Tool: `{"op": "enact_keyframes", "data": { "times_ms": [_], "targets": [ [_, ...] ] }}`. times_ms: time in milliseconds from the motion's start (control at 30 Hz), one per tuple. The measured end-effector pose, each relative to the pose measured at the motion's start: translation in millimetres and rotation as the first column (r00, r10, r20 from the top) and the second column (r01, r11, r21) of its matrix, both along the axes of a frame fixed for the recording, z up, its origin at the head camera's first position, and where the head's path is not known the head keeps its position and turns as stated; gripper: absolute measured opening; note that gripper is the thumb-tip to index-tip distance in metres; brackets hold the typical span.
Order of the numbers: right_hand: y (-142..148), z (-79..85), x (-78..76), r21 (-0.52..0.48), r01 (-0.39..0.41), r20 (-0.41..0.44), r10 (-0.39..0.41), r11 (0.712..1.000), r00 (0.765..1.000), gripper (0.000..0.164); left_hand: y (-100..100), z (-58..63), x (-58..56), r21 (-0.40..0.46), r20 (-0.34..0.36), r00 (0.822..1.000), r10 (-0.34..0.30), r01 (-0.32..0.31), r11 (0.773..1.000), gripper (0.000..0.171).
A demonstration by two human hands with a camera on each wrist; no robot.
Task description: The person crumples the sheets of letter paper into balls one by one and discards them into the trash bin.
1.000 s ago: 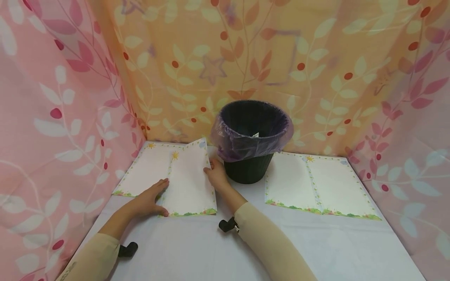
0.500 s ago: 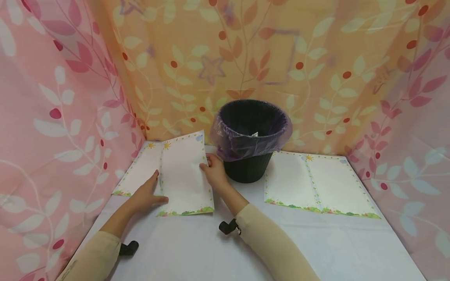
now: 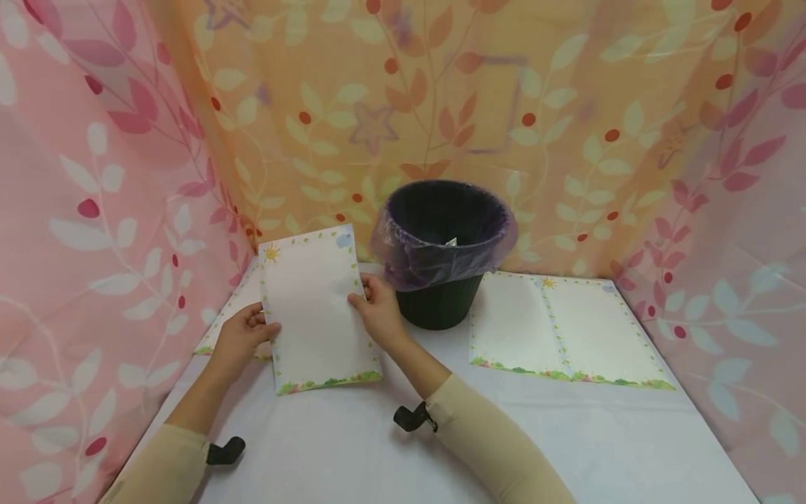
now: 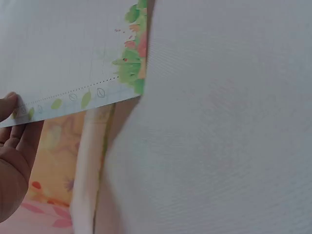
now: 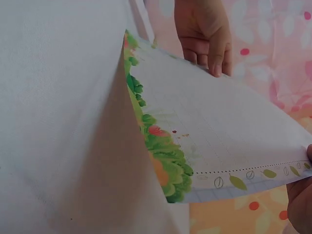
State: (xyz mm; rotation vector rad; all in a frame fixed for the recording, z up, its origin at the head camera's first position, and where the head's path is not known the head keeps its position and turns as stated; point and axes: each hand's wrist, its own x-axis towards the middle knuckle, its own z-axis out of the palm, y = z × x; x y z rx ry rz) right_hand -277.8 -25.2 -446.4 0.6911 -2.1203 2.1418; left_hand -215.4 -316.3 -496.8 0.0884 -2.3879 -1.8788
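Between both hands is a sheet of paper (image 3: 317, 308) with a printed sun, leaves and green bushes along its border. My left hand (image 3: 242, 334) pinches its left edge, thumb on the front. On the opposite edge, the fingers and thumb of my right hand (image 3: 379, 308) pinch the paper. The right wrist view shows the sheet (image 5: 214, 126) raised and tilted, its bush-printed bottom edge casting a shadow on the white table cover. In the left wrist view, the left thumb (image 4: 9, 105) lies over the leafy margin.
Behind the held sheet, another bordered sheet (image 3: 228, 308) lies partly hidden at the back left. A dark bin (image 3: 434, 308) with a purple liner (image 3: 428, 264) stands at the back centre. Two more bordered sheets (image 3: 604, 336) lie to its right. Patterned curtains (image 3: 302, 154) enclose the table.
The sheet has come up off the table and shifted left, tilting toward me. My left hand, earlier spread beside it, now pinches its left edge. The right hand kept its hold.
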Motion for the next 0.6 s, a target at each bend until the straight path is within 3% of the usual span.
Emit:
{"op": "enact_keyframes", "data": {
  "times_ms": [233,500,600],
  "targets": [
    [15.2,20.3,21.9,0.006,-0.007,-0.062,0.007,1.000,0.998,0.034,8.2,26.1,15.2,0.094,-0.071,0.997,0.013,-0.006,0.996,0.062],
    [41.3,36.8,39.0,-0.046,0.003,-0.085,-0.007,0.999,0.996,0.036,23.4,52.7,28.4,0.187,-0.152,0.988,-0.010,0.039,0.982,0.046],
    [52.9,41.2,44.3,-0.067,-0.005,-0.104,-0.002,0.998,0.995,0.035,32.4,62.1,32.7,0.186,-0.204,0.979,-0.022,0.060,0.981,0.043]
  ]
}}
